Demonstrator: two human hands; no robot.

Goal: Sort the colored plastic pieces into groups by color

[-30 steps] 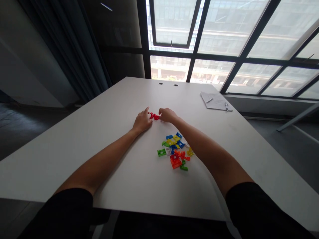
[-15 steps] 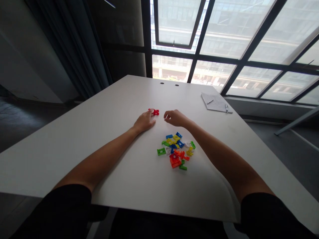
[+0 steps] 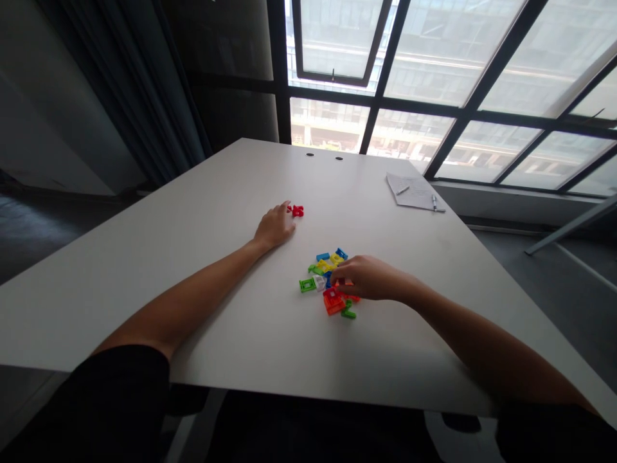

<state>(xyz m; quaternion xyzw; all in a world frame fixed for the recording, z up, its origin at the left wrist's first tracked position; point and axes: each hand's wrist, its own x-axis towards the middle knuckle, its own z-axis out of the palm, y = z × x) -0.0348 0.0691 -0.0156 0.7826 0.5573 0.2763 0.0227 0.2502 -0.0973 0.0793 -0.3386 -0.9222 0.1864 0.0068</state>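
My left hand [image 3: 274, 226] rests on the table beside a small cluster of red plastic pieces [image 3: 297, 211], its fingertips at the near-left side of them. Its thumb is spread away from the fingers. Over the right side of a pile of coloured plastic pieces hangs my right hand [image 3: 369, 277], fingers bent downward and thumb apart. Below its fingertips lies a red-orange block [image 3: 333, 301]. Around it are a green frame-shaped piece [image 3: 307, 285], a whitish piece [image 3: 319, 282], yellow pieces [image 3: 324, 265], a blue piece [image 3: 322, 256] and a green piece [image 3: 348, 310]. My hand hides part of the pile.
The white table [image 3: 231, 308] spreads out around both hands. Toward its far right edge lies a sheet of paper [image 3: 415, 196] with a pen [image 3: 402, 190] on it and another pen [image 3: 434, 203] at its corner. Two round dark holes sit near the far edge. Windows stand behind.
My right hand has moved from beside the red pieces back toward me and onto the pile. The left hand stays by the red pieces, slightly withdrawn from them.
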